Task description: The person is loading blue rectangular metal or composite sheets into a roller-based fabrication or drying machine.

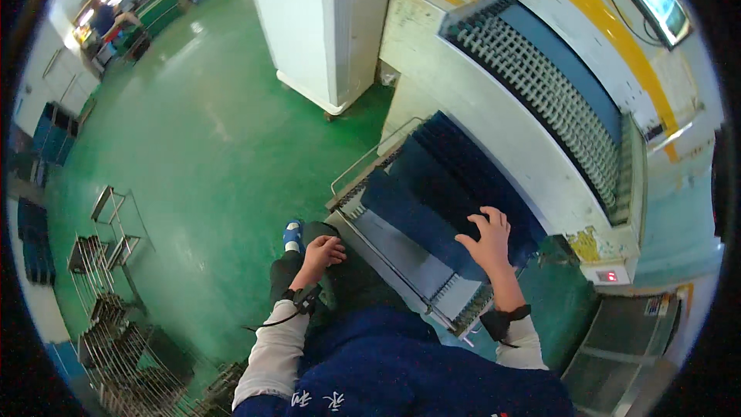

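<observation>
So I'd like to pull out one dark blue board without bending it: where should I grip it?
Probably by its top edge, coming from above. The dark blue boards stand on edge, packed close in the slotted metal rack, so only their upper edges are free. The right hand is already spread over them; the left hand rests on the knee.

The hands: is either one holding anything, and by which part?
Nothing is held. The right hand hovers with spread fingers over the dark blue plates in the rack; the left hand rests loosely curled on the knee.
</observation>
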A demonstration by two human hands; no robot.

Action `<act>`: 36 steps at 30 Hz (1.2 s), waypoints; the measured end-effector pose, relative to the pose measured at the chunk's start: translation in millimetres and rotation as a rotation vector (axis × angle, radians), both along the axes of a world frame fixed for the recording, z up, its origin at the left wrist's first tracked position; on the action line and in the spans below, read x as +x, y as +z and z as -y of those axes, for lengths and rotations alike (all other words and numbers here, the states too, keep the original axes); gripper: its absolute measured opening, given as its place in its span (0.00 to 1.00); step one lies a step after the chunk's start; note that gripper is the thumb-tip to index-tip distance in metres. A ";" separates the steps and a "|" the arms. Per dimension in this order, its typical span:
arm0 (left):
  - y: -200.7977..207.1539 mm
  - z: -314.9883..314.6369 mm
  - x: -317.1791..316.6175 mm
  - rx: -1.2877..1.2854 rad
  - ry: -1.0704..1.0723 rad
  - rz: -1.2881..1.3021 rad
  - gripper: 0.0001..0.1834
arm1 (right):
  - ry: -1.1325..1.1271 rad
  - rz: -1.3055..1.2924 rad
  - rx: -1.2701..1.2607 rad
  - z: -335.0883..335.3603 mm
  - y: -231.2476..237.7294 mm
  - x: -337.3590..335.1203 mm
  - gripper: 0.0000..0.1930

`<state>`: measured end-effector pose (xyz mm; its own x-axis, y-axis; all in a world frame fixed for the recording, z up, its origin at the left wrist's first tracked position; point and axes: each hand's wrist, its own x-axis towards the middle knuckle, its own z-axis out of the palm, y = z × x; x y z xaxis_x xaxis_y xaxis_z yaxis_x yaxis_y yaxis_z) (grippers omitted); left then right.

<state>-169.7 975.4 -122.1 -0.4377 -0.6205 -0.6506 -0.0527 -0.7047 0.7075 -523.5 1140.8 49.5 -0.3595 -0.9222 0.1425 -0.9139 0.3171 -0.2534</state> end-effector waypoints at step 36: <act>-27.1 3.0 -1.4 0.045 0.046 -0.026 0.19 | 0.352 -0.048 -0.160 14.4 -16.1 -0.1 0.06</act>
<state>-171.0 972.4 -149.2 -0.4265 -0.6106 -0.6672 -0.0012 -0.7373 0.6756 -523.6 1126.3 33.4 -0.0147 -0.9526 0.3037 -0.9718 -0.0579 -0.2286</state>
